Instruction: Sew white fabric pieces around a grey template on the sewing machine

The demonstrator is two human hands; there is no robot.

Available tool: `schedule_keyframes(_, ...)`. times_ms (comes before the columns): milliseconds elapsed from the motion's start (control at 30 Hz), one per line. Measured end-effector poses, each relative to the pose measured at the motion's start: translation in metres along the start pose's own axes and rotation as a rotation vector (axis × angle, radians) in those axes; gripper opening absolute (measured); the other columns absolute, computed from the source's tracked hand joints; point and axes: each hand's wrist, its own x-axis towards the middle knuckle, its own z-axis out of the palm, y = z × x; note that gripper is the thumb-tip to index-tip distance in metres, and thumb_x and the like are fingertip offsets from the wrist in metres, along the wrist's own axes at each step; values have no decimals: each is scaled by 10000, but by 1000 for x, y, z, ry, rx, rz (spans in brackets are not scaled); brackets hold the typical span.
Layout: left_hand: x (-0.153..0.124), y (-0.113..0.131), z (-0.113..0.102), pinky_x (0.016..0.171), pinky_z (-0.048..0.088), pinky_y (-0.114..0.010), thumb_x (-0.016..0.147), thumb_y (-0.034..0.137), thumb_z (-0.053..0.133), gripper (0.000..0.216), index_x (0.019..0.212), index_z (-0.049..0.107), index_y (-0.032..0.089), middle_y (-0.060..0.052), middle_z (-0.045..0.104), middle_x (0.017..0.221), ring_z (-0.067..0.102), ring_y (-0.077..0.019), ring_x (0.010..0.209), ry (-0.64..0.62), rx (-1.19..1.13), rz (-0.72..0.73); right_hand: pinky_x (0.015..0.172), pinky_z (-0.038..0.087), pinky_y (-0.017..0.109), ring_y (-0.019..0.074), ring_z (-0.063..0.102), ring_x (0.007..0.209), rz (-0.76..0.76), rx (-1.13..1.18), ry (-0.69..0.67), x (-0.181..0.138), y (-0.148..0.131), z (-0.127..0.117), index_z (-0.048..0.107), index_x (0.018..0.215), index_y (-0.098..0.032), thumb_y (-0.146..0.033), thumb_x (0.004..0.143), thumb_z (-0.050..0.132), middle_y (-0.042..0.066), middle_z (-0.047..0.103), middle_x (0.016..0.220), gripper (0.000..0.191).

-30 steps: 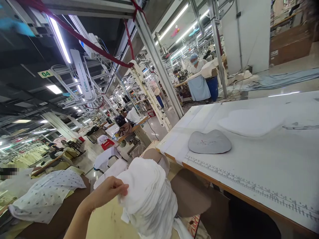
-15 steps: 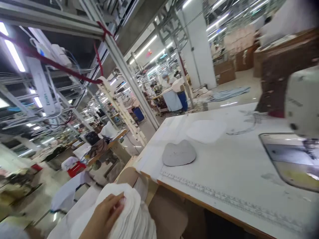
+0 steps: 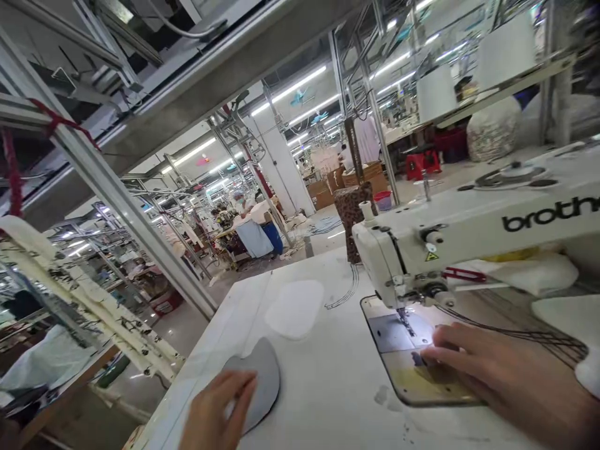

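My left hand (image 3: 222,406) is over the grey kidney-shaped piece (image 3: 265,381) on the white table, its fingers bent and closed at the piece's left side; the hand covers part of it. Just beyond lies a white rounded flat piece (image 3: 297,309). My right hand (image 3: 464,362) reaches in from the right over the lit needle plate (image 3: 391,334) of the white sewing machine (image 3: 450,234). Its fingers stretch forward, slightly apart, close to the presser foot (image 3: 407,322). A small dark spot shows by the fingertips; I cannot tell what it is.
Loose dark threads (image 3: 347,290) lie on the table behind the plate. White cloth (image 3: 539,275) bulges under the machine arm. A metal post (image 3: 135,219) slants past the table's left side. Beyond are a brown patterned cover (image 3: 354,219), a red stool (image 3: 422,165) and a person (image 3: 241,203).
My left hand has left the stack of white pieces and come up to the grey piece, which now lies turned. My right hand has come into view. The camera has swung right towards the machine.
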Motion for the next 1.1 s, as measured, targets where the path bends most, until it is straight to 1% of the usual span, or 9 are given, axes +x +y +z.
schedule_keyframes(33,27,18,12,767,534,-267,983,404,424,353,932,722,222,-68,712,956,671,-193,906,-222,34,-70,486,462,263,166,662,632,-3,8,-11,2,-2,-2,689,988,-327,-152,886,530,52,679,847,258)
schedule_keyframes(100,78,48,36,852,512,-298,952,317,518,225,922,714,212,-50,710,969,668,-180,926,-312,41,-74,512,467,260,168,656,640,-8,42,-14,2,-5,-1,674,988,-319,-121,866,523,46,667,826,277)
schedule_keyframes(200,127,69,64,810,536,-368,915,321,618,175,907,672,155,-31,694,915,666,-175,861,-421,72,-112,592,481,278,186,654,713,17,93,40,-4,-4,9,644,1036,-288,-120,892,447,54,657,866,296)
schedule_keyframes(333,147,58,70,739,559,-350,924,383,609,260,1028,641,146,-33,675,992,661,-167,830,-516,39,-129,617,454,285,191,628,730,68,121,20,-7,-4,19,624,1011,-262,-106,912,414,42,629,868,279)
schedule_keyframes(567,165,41,46,616,500,-275,922,379,593,283,764,616,146,34,611,704,596,-118,629,-561,-206,-124,601,441,271,170,576,643,74,142,-36,6,-10,-1,605,866,-236,-24,828,451,24,601,783,265)
schedule_keyframes(700,148,69,29,563,409,-235,835,228,525,219,629,576,171,56,530,565,524,-107,560,-590,-364,-45,652,465,299,184,579,691,121,159,-66,4,-11,0,615,915,-236,-45,880,432,38,599,822,267)
schedule_keyframes(833,100,114,28,656,441,-227,764,202,501,155,675,626,181,17,656,694,592,-135,696,-561,-461,91,691,497,307,191,614,774,139,212,-111,5,-15,-11,647,977,-229,-56,909,393,58,636,887,315)
schedule_keyframes(967,48,149,66,627,453,-219,637,97,597,128,609,658,206,12,710,657,624,-121,600,-509,-463,427,803,520,319,205,648,944,245,346,-110,13,-36,-22,639,1182,-215,-194,977,393,90,679,1035,321)
schedule_keyframes(1100,16,159,101,755,490,-304,734,136,650,149,649,689,251,-7,735,677,674,-170,670,-442,-454,536,724,532,340,210,662,796,502,537,-272,23,-65,-5,565,1316,-184,-351,969,457,62,704,897,400)
